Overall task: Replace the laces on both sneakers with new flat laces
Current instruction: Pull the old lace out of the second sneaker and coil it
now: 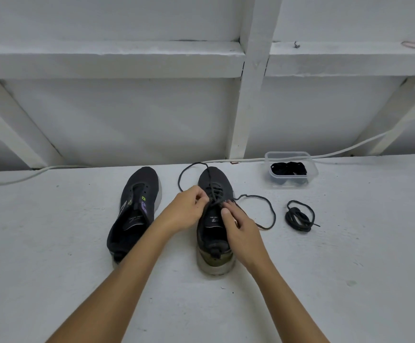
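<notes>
Two dark sneakers stand side by side on the white floor, toes pointing away. The left sneaker (137,209) has empty eyelets. The right sneaker (213,224) carries a dark lace (263,201) through its lower eyelets, with loose ends looping out to the left and right. My left hand (189,209) pinches the lace at the shoe's left eyelets. My right hand (238,226) pinches the lace at the right eyelets, by the tongue. A coiled dark lace (300,216) lies on the floor to the right.
A clear plastic tub (310,167) holding black laces sits at the back right near the wall. A white cable (350,149) runs along the foot of the white wall. White floor lies open in front and to both sides.
</notes>
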Motion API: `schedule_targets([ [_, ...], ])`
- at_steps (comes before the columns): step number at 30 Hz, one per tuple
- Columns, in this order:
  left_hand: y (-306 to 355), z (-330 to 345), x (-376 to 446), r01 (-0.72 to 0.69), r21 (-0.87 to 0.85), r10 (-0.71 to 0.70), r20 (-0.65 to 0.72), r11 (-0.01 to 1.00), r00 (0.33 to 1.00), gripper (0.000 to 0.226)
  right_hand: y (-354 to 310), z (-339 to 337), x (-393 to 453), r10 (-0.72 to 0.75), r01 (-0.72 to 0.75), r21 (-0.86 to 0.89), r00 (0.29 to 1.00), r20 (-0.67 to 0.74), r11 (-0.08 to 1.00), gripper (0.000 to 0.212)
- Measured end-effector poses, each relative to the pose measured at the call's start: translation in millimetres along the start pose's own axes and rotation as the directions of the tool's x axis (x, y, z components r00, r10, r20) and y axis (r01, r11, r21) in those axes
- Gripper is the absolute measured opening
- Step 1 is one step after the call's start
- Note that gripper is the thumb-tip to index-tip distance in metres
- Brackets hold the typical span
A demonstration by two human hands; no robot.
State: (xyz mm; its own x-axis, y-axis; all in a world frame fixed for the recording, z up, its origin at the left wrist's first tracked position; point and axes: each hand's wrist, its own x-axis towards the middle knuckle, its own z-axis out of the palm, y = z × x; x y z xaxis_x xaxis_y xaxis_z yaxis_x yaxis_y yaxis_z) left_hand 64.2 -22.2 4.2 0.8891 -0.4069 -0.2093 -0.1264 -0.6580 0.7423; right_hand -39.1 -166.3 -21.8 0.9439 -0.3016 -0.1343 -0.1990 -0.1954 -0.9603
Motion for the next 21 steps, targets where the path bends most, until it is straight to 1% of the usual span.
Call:
schedule_targets([
  [2, 1.6, -4.5, 5.0, -0.008, 0.072, 0.008, 0.01, 0.997, 1.0, 0.015, -0.3, 1.6, -2.2, 0.007, -0.007, 0.005, 1.0, -0.008, 1.0, 0.033],
  [3, 2.5, -5.3, 8.6, 0.011, 0.048, -0.012, 0.027, 0.999, 1.0, 0.016, -1.3, 1.7, -2.9, 0.017, -0.017, 0.01, 1.0, -0.012, 1.0, 0.027],
  [4, 2.5, -4.3, 11.9, 0.066, -0.075, -0.062, 0.051, 0.995, 0.997, 0.017, -3.7, 2.0, -3.2, 0.016, -0.016, 0.005, 1.0, -0.009, 1.0, 0.027],
  [5, 2.9, -2.2, 13.9, 0.146, -0.275, -0.127, 0.086, 0.95, 0.988, 0.017, -5.2, 2.3, -3.4, 0.014, -0.014, -0.002, 1.0, -0.002, 1.0, 0.032],
  [6, 3.8, 0.1, 14.8, 0.224, -0.476, -0.186, 0.126, 0.851, 0.975, 0.017, -5.8, 2.5, -3.4, 0.018, -0.018, -0.001, 1.0, 0.003, 1.0, 0.034],
  [7, 3.6, 2.2, 15.2, 0.267, -0.619, -0.222, 0.151, 0.738, 0.963, 0.018, -5.9, 2.9, -3.4, 0.019, -0.019, 0.01, 1.0, 0.003, 1.0, 0.032],
  [8, 2.2, 3.9, 15.6, 0.282, -0.68, -0.243, 0.155, 0.677, 0.958, 0.017, -4.8, 3.2, -3.6, 0.017, -0.017, 0.022, 1.0, 0.001, 1.0, 0.028],
  [9, 0.3, 5.3, 15.7, 0.288, -0.682, -0.263, 0.144, 0.672, 0.954, 0.017, -2.6, 3.0, -3.6, 0.012, -0.012, 0.032, 1.0, 0.001, 0.999, 0.024],
  [12, -5.3, 4.4, 11.3, 0.274, -0.571, -0.281, 0.079, 0.774, 0.956, 0.02, 1.6, 2.4, -3.1, -0.014, 0.014, 0.044, 1.0, 0.008, 0.999, 0.023],
  [14, -9.1, 1.7, 4.5, 0.271, -0.529, -0.236, 0.135, 0.804, 0.962, 0.026, 0.4, 3.1, -3.2, -0.013, 0.013, 0.042, 1.0, 0.008, 0.999, 0.021],
  [16, -10.6, 1.6, -4.0, 0.248, -0.52, -0.178, 0.182, 0.817, 0.967, 0.021, -0.2, 4.0, -2.9, 0.0, 0.0, 0.038, 1.0, 0.003, 0.999, 0.023],
  [17, -11.0, 2.4, -5.8, 0.225, -0.514, -0.161, 0.166, 0.828, 0.973, 0.017, 1.2, 4.1, -2.3, 0.001, -0.001, 0.037, 1.0, 0.004, 0.999, 0.023],
  [19, -10.0, 2.6, -5.4, 0.174, -0.491, -0.152, 0.086, 0.853, 0.985, 0.012, 5.8, 4.3, -1.2, -0.001, 0.0, 0.032, 1.0, 0.01, 0.999, 0.023],
  [21, -8.3, 2.5, -1.9, 0.136, -0.5, -0.163, -0.011, 0.855, 0.987, 0.012, 6.6, 3.8, -0.7, 0.016, -0.016, 0.026, 1.0, 0.015, 1.0, 0.037],
])
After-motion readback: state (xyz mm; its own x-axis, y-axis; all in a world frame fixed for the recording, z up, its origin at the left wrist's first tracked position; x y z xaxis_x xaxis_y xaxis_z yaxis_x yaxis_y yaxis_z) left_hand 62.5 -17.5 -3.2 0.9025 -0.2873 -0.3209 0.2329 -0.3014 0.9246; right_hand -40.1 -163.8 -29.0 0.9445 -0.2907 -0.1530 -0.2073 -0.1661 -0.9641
